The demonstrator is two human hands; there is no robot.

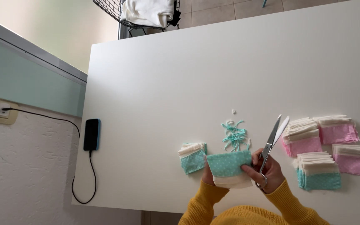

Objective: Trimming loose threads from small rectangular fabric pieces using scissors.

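Bright, even daylight, soft faint shadows, sharp focus, slight wide-angle bending at edges.

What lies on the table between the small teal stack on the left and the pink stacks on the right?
In the head view: teal thread scraps and the open scissors held in the right hand.

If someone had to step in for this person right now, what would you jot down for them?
Left hand: holds a teal dotted fabric piece with a cream band, mostly hidden behind it.
Right hand: holds open scissors, blades pointing away, thumb on the piece.
Table: small teal stack to the left, teal thread trimmings just beyond the piece, pink stacks and a teal stack to the right.
Done: some trimming, judging by the scraps.
Left: cannot tell which stacks are finished.
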